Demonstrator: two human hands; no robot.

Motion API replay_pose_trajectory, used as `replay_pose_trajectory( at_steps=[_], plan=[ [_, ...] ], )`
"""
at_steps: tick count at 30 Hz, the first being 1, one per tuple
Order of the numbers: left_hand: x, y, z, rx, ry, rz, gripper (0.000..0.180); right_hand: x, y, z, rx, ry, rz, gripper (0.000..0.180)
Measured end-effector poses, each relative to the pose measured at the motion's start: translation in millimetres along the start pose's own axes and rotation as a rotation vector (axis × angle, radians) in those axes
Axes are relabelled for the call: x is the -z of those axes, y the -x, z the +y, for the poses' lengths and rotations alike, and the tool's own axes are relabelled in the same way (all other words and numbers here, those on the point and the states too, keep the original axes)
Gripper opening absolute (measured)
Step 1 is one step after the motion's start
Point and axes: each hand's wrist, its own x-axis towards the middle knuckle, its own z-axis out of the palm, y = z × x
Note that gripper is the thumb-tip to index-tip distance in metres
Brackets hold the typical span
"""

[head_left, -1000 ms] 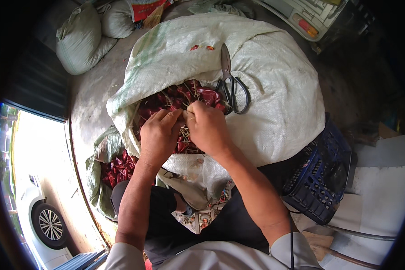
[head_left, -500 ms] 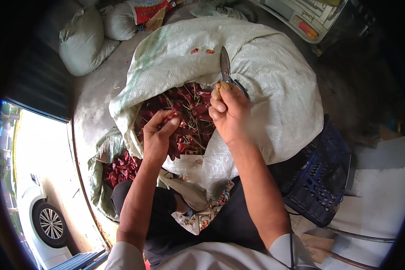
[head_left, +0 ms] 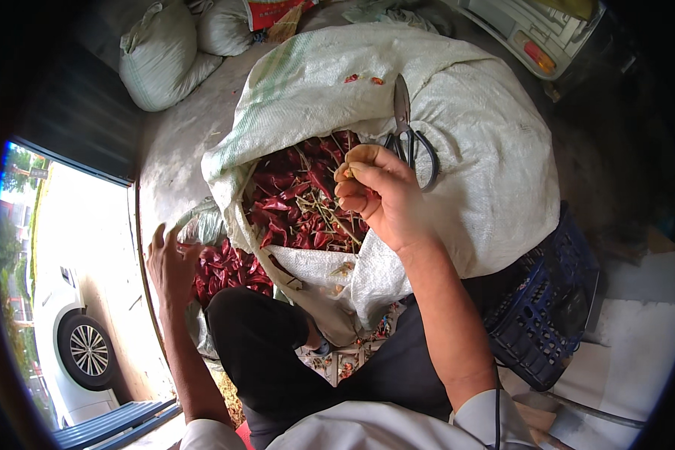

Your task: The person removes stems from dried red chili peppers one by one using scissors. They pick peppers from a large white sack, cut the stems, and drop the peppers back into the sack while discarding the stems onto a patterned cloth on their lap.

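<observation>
My left hand (head_left: 171, 264) is out at the left over the smaller sack (head_left: 204, 223), beside its dried red chillies (head_left: 232, 271). Its fingers are stretched apart and no object shows in them. Above the mouth of the big white woven sack (head_left: 487, 142), my right hand (head_left: 382, 191) is closed in a pinch. A tiny orange-yellow bit shows at its fingertips, too small to name. Inside the big sack lie dark red dried chillies (head_left: 281, 217) with pale stems. Black-handled scissors (head_left: 403, 112) rest on the sack's folded cloth just beyond my right hand, which partly covers the handles.
A dark blue plastic crate (head_left: 536, 315) stands at the right of my legs. Full white sacks (head_left: 161, 60) stand at the far left. A vehicle's rear light (head_left: 536, 54) is at the far right. Outside the doorway at the left is a white car (head_left: 64, 360).
My left hand has gone from the big sack's mouth, where it held a red chilli, to the smaller sack, and its fingers have spread. My right hand has dropped slightly, still pinched.
</observation>
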Motion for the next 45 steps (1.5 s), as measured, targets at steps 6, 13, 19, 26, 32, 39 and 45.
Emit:
replay_pose_trajectory(
  at_steps=[6, 13, 19, 26, 32, 39, 45],
  plan=[
    [-21, -78, 108, -0.417, 0.56, -0.221, 0.021, 5, -3, -1, -0.046, -0.053, 0.008, 0.017],
    [-78, -105, 142, -0.383, 0.225, -0.482, 0.023, -2, -5, -1, -0.024, -0.002, 0.027, 0.015],
    [-46, -86, 135, -0.103, 0.949, -0.317, 0.025, 12, -7, 11, -0.161, 0.498, 0.101, 0.018],
    [-4, -52, 158, 0.029, 1.33, -0.469, 0.02, -6, -5, 28, 0.221, 1.146, 0.123, 0.032],
    [-13, -46, 169, -0.193, 1.273, -0.249, 0.027, -1, -6, 31, 0.313, 1.179, 0.067, 0.028],
    [-7, -41, 182, -0.13, 1.224, -0.129, 0.034, -7, -5, 30, 0.34, 1.364, 0.105, 0.023],
    [-11, -38, 185, -0.184, 1.05, -0.088, 0.029, 0, -5, 36, 0.409, 1.423, 0.143, 0.021]
  ],
)
